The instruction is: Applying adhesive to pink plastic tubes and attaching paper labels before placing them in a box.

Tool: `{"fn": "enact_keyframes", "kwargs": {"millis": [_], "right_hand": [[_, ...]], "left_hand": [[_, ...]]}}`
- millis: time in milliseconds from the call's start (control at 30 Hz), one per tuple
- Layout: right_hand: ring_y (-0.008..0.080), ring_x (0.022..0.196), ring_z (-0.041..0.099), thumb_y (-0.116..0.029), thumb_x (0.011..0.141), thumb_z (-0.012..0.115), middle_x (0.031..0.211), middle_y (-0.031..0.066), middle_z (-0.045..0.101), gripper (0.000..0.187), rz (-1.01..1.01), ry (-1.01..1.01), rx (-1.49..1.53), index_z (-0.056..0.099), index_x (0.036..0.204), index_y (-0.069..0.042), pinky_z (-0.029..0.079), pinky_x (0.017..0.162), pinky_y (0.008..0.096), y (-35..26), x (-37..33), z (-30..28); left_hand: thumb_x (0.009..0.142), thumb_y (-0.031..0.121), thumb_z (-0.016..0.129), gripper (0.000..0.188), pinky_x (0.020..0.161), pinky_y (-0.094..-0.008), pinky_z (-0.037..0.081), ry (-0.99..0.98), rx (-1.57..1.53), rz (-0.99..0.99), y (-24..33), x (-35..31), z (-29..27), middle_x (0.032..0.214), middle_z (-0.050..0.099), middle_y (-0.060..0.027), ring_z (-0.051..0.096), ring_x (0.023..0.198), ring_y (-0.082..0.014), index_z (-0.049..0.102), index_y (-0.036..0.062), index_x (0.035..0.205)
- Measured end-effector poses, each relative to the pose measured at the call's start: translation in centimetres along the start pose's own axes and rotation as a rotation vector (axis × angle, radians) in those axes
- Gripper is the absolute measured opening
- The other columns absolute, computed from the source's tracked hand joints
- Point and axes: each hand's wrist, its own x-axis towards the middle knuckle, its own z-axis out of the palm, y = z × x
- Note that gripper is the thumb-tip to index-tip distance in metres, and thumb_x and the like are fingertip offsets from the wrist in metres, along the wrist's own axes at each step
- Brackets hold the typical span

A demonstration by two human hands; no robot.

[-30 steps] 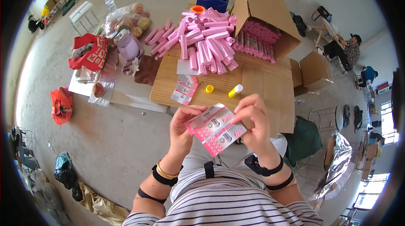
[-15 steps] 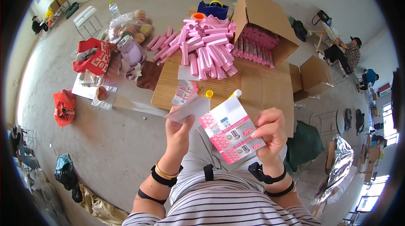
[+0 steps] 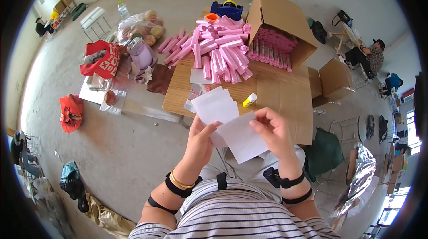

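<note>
My left hand (image 3: 199, 141) pinches a few printed paper labels (image 3: 215, 106), their blank white backs facing up and fanned out. In my right hand (image 3: 277, 133) another label (image 3: 245, 139) is gripped by its upper right corner, also blank side up. Its left edge overlaps the labels at my left thumb. Both hands are over my lap at the near edge of the wooden table (image 3: 178, 98). Just beyond the labels lies a yellow glue stick (image 3: 249, 100) with a white end. A pink and grey printed label (image 3: 195, 91) lies on the table, partly covered by the held ones.
A heap of pink paper tubes (image 3: 223, 51) covers the table's far side, beside a cardboard box (image 3: 285, 16) of packed tubes. Behind it sit a blue tape dispenser (image 3: 227, 10) and an orange tape roll (image 3: 211, 17). Bags stand on the left bench; a person (image 3: 368, 56) sits far right.
The right-hand label has turned from its pink printed side to its blank side and moved left against the left-hand labels. Those labels now fan out flat, hiding the yellow cap seen before.
</note>
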Motion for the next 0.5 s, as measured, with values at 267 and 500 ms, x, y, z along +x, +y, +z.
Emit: {"fn": "enact_keyframes", "kwargs": {"millis": [267, 500], "right_hand": [[0.0041, 0.07, 0.05, -0.012, 0.086, 0.067, 0.079, -0.0023, 0.056, 0.018, -0.128, 0.206, 0.03, 0.056, 0.097, -0.004, 0.041, 0.064, 0.0206, 2.9, 1.1, 2.0], [0.0047, 0.067, 0.041, -0.013, 0.083, 0.071, 0.077, -0.0031, 0.045, 0.027, -0.181, 0.261, -0.028, 0.054, 0.103, -0.006, 0.036, 0.061, 0.0198, 2.9, 0.9, 2.1]], "left_hand": [[0.095, 0.019, 0.051, 0.047, 0.1, -0.0403, 0.04, -0.009, -0.175, -0.12, 0.2, -0.4, 2.8, 0.131, 0.049, -0.0099, 0.05, 0.12, -0.0229, 0.035, 0.0055, 0.138], [0.089, 0.0, 0.058, 0.054, 0.101, -0.0389, 0.041, -0.061, -0.015, -0.069, -1.3, -0.3, 3.2, 0.129, 0.05, -0.0107, 0.049, 0.121, -0.0218, 0.034, 0.0051, 0.137]]}}
